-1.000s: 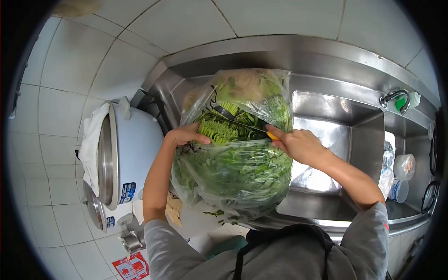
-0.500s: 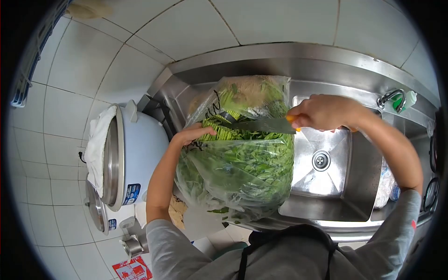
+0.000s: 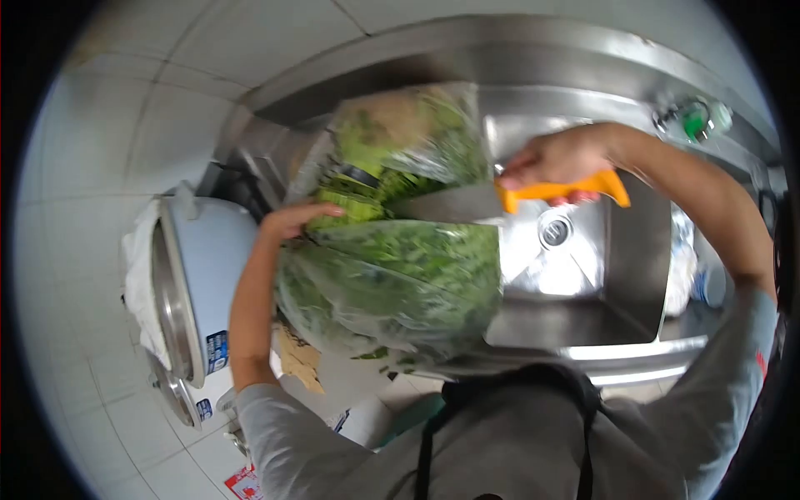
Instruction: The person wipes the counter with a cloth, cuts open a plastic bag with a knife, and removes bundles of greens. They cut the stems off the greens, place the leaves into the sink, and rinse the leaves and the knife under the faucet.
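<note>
My right hand (image 3: 560,163) is wrapped around the orange handle of a knife (image 3: 454,203). Its broad blade points left into a split in a large clear plastic bag (image 3: 379,287) full of leafy greens (image 3: 417,258). At the bag's left side, my left hand (image 3: 293,220) grips the cut stalk ends of a bunch of greens (image 3: 350,207). A dark band (image 3: 360,175) circles another bunch just above. The blade tip lies among the leaves, so its end is hidden.
Right of the bag is a steel sink basin (image 3: 575,321) with a drain (image 3: 554,231). A faucet (image 3: 667,121) and a green-and-white bottle (image 3: 700,121) stand at the back right. To the left are a large rice cooker (image 3: 212,267) and a white cloth (image 3: 143,275).
The knife has turned so its orange handle now shows fully, and the gap in the greens looks wider. The whole view has shifted, with some blur.
</note>
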`<state>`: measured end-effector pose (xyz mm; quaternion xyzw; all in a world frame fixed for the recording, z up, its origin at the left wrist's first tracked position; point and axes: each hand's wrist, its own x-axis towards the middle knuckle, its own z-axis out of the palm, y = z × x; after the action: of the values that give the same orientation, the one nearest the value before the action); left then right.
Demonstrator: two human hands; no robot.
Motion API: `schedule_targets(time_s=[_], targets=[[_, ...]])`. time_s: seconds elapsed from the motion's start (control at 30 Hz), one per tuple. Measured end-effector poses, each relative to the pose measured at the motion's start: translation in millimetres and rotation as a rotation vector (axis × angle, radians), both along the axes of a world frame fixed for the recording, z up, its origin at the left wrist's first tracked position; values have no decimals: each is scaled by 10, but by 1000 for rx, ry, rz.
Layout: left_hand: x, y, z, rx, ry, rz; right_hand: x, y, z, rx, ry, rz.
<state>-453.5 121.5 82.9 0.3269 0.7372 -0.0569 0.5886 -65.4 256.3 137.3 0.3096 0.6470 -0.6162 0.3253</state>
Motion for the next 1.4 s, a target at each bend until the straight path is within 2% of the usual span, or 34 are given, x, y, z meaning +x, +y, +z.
schedule_targets(time_s=[0.07,0.17,0.23,0.3,0.37,0.43,0.5,0.63,0.7,0.8,0.9,1.0,1.07,1.1,1.17,1.23,1.27,1.3,1.37,1.4], targets=[[119,19,-45,7,30,32,-60,-131,-81,-12,47,-28],[216,-45,160,118,-72,-90,-70,-393,57,-5,105,-81],[406,-150,310,336,-8,-204,-23,-560,183,-21,152,-137],[587,-272,504,428,1,-179,95,-714,401,30,173,-150],[714,-393,630,669,131,-274,243,-863,496,13,200,-220],[808,-427,744,692,169,-236,380,-1005,537,40,229,-222],[857,-387,833,770,429,-425,520,-1169,446,31,320,-388],[1079,-273,1172,930,441,-479,736,-1516,251,132,510,-508],[1148,-256,1266,944,432,-485,797,-1692,137,211,539,-549],[1289,-317,1329,986,452,-508,861,-1851,-20,484,593,-527],[1131,-417,1157,1006,481,-543,780,-1921,-174,377,571,-562],[818,-549,871,1065,422,-515,605,-1917,-287,494,644,-484],[718,-600,791,1118,317,-311,517,-1903,-179,474,620,-496],[777,-591,852,1124,314,-321,501,-1891,-131,463,591,-483],[879,-554,957,988,183,-173,444,-1910,-305,632,696,-487],[784,-552,912,1040,221,-246,426,-1897,-339,690,775,-494],[713,-539,877,1083,266,-313,482,-1875,-268,611,634,-442],[680,-543,848,1078,271,-317,518,-1866,-301,606,639,-446],[626,-595,785,1045,238,-212,720,-1876,-442,698,818,-523],[641,-596,809,1033,292,-232,860,-1882,-483,747,802,-543]])
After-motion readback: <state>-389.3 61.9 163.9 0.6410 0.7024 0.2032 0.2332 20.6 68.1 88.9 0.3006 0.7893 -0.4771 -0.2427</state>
